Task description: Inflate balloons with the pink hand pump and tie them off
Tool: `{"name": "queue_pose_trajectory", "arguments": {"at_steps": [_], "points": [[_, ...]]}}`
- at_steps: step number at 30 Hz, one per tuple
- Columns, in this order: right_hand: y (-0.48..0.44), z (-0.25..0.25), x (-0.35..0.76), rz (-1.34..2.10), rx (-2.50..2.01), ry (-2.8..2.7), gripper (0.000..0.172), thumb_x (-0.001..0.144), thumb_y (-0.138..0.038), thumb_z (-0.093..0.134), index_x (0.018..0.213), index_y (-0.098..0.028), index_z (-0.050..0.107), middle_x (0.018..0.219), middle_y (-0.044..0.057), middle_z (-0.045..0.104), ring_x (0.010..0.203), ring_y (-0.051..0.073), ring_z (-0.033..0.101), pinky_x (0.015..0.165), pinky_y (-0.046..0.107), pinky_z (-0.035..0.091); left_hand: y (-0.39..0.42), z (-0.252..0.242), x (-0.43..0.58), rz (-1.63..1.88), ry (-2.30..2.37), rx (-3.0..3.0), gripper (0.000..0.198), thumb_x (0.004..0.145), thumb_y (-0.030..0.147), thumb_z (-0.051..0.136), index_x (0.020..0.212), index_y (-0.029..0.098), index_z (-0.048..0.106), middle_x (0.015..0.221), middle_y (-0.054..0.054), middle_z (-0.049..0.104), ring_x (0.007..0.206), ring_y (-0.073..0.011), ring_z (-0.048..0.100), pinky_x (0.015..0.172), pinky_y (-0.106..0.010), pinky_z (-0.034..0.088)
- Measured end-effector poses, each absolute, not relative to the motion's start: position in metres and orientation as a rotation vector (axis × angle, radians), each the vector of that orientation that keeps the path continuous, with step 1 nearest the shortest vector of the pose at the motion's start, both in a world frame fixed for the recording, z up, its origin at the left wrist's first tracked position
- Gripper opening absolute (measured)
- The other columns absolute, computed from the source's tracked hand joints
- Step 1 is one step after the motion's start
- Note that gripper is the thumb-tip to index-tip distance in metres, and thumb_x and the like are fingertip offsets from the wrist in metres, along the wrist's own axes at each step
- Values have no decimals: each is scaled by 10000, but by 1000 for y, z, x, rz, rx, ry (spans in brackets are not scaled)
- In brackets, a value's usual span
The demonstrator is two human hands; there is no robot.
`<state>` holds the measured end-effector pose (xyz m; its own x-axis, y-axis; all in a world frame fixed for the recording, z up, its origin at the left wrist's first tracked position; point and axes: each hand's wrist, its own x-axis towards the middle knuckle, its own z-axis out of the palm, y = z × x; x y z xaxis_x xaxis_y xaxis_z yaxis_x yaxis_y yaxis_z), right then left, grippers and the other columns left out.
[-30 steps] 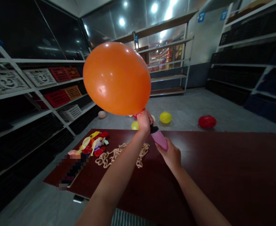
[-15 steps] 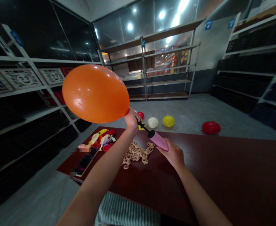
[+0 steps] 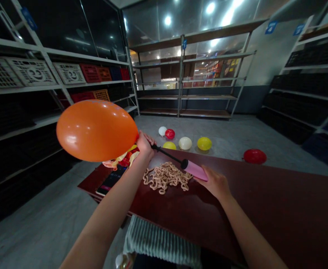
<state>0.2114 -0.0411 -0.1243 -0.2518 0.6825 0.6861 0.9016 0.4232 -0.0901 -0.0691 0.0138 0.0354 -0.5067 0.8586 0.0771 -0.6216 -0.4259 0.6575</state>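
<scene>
A large inflated orange balloon [image 3: 96, 129] hangs in the air at the left, its neck inside the closed fingers of my left hand [image 3: 146, 145]. From that hand a black rod [image 3: 168, 154] runs down to the right into the pink barrel of a balloon pump [image 3: 195, 170]. My right hand [image 3: 214, 183] is wrapped around the barrel's lower end, above the table. The exact join of balloon neck and pump is hidden by my left fingers. Below the pump lies a heap of beige, chain-like curled pieces [image 3: 166, 175].
Flat balloons [image 3: 127, 158] and a phone [image 3: 112, 182] lie on the dark red table [image 3: 265, 198] at left, partly behind my left arm. Red [image 3: 254, 156], yellow [image 3: 204, 143] and white balloons [image 3: 185, 143] rest on the floor beyond. Shelves [image 3: 180, 97] stand along the walls.
My hands have moved apart, so more of the black rod shows between them. The orange balloon and left hand have shifted left and down in view; the camera has turned somewhat.
</scene>
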Motion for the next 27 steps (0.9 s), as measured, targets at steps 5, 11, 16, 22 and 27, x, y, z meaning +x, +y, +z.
{"name": "queue_pose_trajectory", "arguments": {"at_steps": [5, 11, 16, 22, 27], "points": [[-43, -127, 211, -496, -1291, -1986, 459, 869, -554, 548, 1089, -163, 649, 895, 98, 750, 698, 224, 706, 618, 323, 497, 15, 48, -57, 2016, 649, 562, 518, 988, 271, 396, 483, 200, 305, 367, 52, 278, 281, -80, 273, 343, -235, 279], [-41, -131, 219, -440, -1294, -1883, 475, 883, -566, 524, 1088, -152, 638, 845, 97, 747, 647, 218, 703, 569, 304, 487, 22, 73, -19, 1979, 548, 732, 541, 1009, 345, 396, 493, 202, 320, 360, 52, 271, 270, -80, 259, 331, -246, 259], [-40, -131, 221, -304, -1383, -1767, 457, 879, -569, 521, 1083, -176, 631, 829, 77, 744, 645, 222, 703, 569, 299, 483, 32, 81, 26, 1861, 513, 849, 548, 985, 432, 450, 508, 197, 320, 362, 62, 280, 263, -64, 252, 332, -223, 250], [-40, -126, 220, -194, -1472, -1639, 436, 880, -567, 512, 1070, -189, 619, 788, 57, 743, 630, 236, 705, 544, 297, 464, 43, 55, 90, 1713, 558, 918, 564, 954, 431, 492, 473, 204, 304, 335, 57, 279, 242, -68, 251, 307, -215, 242], [-39, -125, 221, -117, -1504, -1580, 376, 897, -535, 506, 1061, -213, 611, 804, 43, 747, 651, 234, 713, 552, 299, 472, 51, 24, 122, 1632, 640, 902, 491, 905, 340, 509, 467, 208, 330, 328, 57, 292, 236, -76, 275, 288, -207, 248]]}}
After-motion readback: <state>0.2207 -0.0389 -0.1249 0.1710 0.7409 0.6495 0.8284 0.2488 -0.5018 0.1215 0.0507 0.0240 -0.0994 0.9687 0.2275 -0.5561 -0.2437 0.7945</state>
